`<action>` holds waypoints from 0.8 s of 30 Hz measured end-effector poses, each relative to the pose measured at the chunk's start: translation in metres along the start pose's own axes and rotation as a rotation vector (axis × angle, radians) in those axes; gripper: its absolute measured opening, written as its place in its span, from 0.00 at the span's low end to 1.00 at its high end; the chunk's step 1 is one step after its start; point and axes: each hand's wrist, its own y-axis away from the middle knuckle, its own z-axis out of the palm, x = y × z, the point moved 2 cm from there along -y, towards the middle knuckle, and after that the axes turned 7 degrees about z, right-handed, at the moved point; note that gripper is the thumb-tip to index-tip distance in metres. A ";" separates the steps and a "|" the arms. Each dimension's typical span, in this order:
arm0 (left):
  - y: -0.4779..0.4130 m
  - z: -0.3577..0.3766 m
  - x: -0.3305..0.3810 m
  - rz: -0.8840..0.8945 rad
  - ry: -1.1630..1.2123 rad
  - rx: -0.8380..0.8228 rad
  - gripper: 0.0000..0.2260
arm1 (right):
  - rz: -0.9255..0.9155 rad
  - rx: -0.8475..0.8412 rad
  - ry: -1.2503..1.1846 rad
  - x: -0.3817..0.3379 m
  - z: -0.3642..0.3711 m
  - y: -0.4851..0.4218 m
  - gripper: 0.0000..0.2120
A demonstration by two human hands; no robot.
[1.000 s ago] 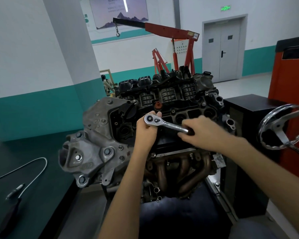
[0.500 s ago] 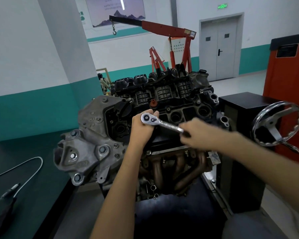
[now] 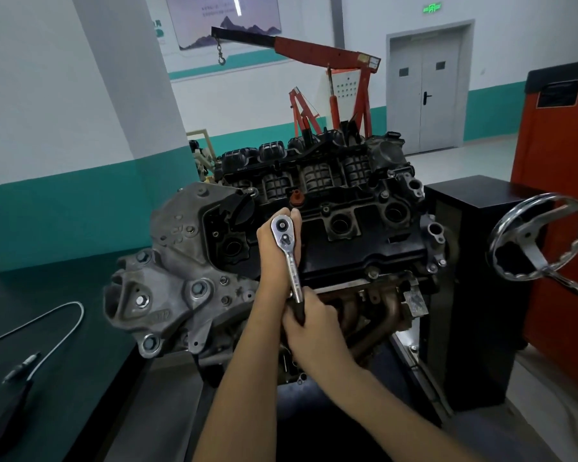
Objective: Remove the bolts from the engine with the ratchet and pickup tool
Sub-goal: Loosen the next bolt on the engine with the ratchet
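Treating the engine (image 3: pixel 187 261) as the fixed mass here: heavy, rigid cast metal and, by judgement, not budging under hand force, so bracing against it safely. Leaving the flexible pickup tool (image 3: pixel 10 415) lying on the bench (image 3: pixel 90 328) well to the left of the engine, untouched. Expecting a light, whippy shaft there, so taking it by the dark handle rather than the thin looping wire.

Holding the ratchet (image 3: pixel 291 261) over the black valve cover (image 3: pixel 357 251) toward the engine's left end, chrome head uppermost, handle slanting down toward the engine's front edge above the exhaust manifold (image 3: pixel 357 315). Judging it stiff steel, fairly light, with a polished shank likely slick under oily skin. Getting leverage from the dark grip at the far end, not from the shank.

Curling the left hand (image 3: pixel 271 255) round the ratchet head from beneath, fingertips showing past its top, steadying it. Clamping the right hand (image 3: pixel 311 328) round the dark grip at the engine's front edge. Failing to see the socket and bolt under the head, so not telling whether seated. Expecting a small loose bolt to be dropping easily into the engine's recesses: work for the pickup tool.
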 end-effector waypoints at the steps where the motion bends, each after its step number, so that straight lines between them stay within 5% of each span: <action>1: -0.001 -0.003 -0.001 0.001 -0.012 -0.027 0.22 | 0.000 -0.007 0.044 0.000 -0.002 -0.003 0.03; 8: -0.007 -0.006 0.002 -0.040 0.049 -0.173 0.23 | -0.301 -0.224 0.808 -0.026 -0.126 -0.063 0.03; 11: -0.004 -0.008 0.002 -0.051 0.098 -0.154 0.23 | -0.469 -0.193 1.139 -0.052 -0.147 -0.091 0.09; 14: -0.001 -0.007 -0.001 -0.100 0.137 -0.070 0.22 | -0.407 -0.093 1.004 -0.038 -0.133 -0.074 0.05; 17: 0.001 -0.002 0.001 -0.077 0.118 -0.004 0.22 | -0.203 -0.032 0.573 -0.006 -0.087 -0.029 0.11; 20: -0.001 -0.001 0.000 -0.054 0.086 -0.004 0.23 | -0.053 -0.021 0.204 0.004 -0.026 -0.006 0.06; 24: -0.001 -0.009 -0.004 -0.070 0.102 -0.066 0.22 | -0.102 -0.045 0.207 0.003 -0.022 -0.012 0.05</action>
